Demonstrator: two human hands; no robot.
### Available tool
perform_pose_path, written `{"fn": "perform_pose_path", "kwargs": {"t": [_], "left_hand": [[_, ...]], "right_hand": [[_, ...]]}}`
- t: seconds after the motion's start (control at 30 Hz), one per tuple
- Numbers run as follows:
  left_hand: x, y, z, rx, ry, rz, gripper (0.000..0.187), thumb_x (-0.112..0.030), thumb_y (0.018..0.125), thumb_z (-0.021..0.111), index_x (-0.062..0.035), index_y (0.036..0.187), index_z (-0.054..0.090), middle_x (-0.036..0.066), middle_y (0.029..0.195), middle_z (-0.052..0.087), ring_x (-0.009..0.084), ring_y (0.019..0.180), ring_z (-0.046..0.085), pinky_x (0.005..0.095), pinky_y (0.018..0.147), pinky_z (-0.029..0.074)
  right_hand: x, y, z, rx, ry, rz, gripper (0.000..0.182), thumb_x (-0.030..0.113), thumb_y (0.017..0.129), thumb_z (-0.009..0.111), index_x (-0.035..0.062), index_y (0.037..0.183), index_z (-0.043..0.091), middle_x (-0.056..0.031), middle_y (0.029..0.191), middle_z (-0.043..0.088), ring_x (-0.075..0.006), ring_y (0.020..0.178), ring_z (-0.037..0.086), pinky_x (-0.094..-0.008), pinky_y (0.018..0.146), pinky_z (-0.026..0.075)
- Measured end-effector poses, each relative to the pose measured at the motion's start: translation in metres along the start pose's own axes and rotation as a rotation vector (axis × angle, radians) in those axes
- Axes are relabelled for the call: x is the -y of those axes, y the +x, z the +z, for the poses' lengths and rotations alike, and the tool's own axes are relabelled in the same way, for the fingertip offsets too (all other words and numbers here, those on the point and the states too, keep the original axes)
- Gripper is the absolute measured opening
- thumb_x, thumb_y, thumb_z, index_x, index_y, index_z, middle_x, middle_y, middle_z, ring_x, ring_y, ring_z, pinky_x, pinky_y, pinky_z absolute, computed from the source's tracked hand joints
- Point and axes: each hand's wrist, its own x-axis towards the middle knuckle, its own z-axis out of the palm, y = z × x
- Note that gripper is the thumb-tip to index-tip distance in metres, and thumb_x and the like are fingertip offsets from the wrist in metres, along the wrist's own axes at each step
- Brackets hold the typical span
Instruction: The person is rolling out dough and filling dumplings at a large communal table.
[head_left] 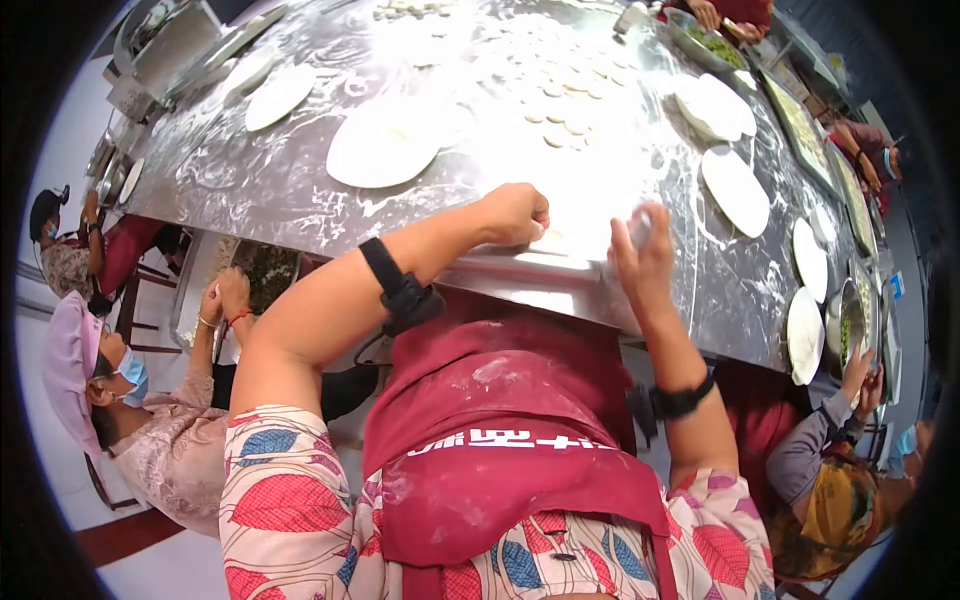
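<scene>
At the near edge of the steel table point(290, 215), my left hand point(515, 213) is closed, its fingers curled down against the floury top. What is in it, if anything, is hidden; a pale patch like dough lies by its fingertips, washed out by glare. My right hand point(645, 255) is raised over the edge to the right, slightly blurred, thumb and fingers apart. I make out nothing held in it. Farther up the table, several small round pale dough pieces point(560, 115) lie scattered. A white oval plate point(383, 150) is beyond my left hand.
More white plates stand to the right, one being an oval plate point(736, 190). A metal bowl point(690, 40) with green filling is at the far right. A co-worker in a pink cap point(75, 350) sits at left by a tray of dark green filling point(270, 275). Other people work around the table.
</scene>
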Motion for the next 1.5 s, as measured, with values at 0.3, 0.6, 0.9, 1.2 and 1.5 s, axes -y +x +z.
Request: {"fn": "perform_pose_path", "kwargs": {"t": [0.3, 0.6, 0.9, 1.2, 1.5], "left_hand": [[0.001, 0.009, 0.004, -0.005, 0.048, 0.037, 0.019, -0.014, 0.074, 0.060, 0.0007, 0.086, 0.064, 0.016, 0.076, 0.065, 0.0247, 0.074, 0.062, 0.0337, 0.069, 0.047], [-0.009, 0.021, 0.006, -0.064, 0.124, 0.002, 0.021, -0.018, 0.078, 0.059, -0.0009, 0.088, 0.065, 0.019, 0.077, 0.064, 0.0302, 0.075, 0.061, 0.0371, 0.070, 0.047], [-0.009, -0.004, 0.003, 0.078, 0.055, -0.003, 0.020, -0.015, 0.074, 0.060, -0.0003, 0.088, 0.064, 0.018, 0.079, 0.065, 0.0293, 0.076, 0.062, 0.0367, 0.070, 0.047], [-0.009, 0.016, 0.008, 0.023, 0.107, 0.027, 0.022, -0.017, 0.075, 0.062, 0.0007, 0.088, 0.064, 0.018, 0.080, 0.065, 0.0280, 0.077, 0.061, 0.0363, 0.069, 0.047], [-0.005, 0.017, 0.008, -0.100, 0.104, 0.057, 0.022, -0.014, 0.075, 0.060, 0.0011, 0.091, 0.063, 0.019, 0.081, 0.064, 0.0276, 0.075, 0.061, 0.0354, 0.069, 0.046]], "right_hand": [[0.004, -0.007, -0.006, 0.038, -0.014, 0.006, 0.027, 0.010, 0.081, 0.064, 0.0037, 0.094, 0.041, -0.0138, 0.062, 0.055, -0.0234, 0.049, 0.057, -0.0348, 0.046, 0.044], [-0.009, 0.045, 0.025, 0.047, -0.021, 0.109, 0.029, 0.008, 0.079, 0.064, 0.0025, 0.096, 0.042, -0.0166, 0.064, 0.054, -0.0340, 0.053, 0.056, -0.0388, 0.049, 0.043], [0.004, -0.016, -0.005, 0.008, -0.050, -0.007, 0.028, 0.008, 0.080, 0.064, 0.0030, 0.097, 0.041, -0.0155, 0.062, 0.054, -0.0293, 0.053, 0.058, -0.0371, 0.049, 0.045], [0.007, -0.008, -0.007, 0.045, -0.072, 0.074, 0.029, 0.010, 0.080, 0.064, 0.0027, 0.097, 0.041, -0.0181, 0.065, 0.053, -0.0373, 0.058, 0.058, -0.0413, 0.052, 0.045], [-0.009, 0.034, 0.021, -0.011, -0.119, 0.054, 0.031, 0.010, 0.080, 0.065, 0.0022, 0.098, 0.042, -0.0217, 0.067, 0.055, -0.0416, 0.059, 0.055, -0.0427, 0.052, 0.044]]}}
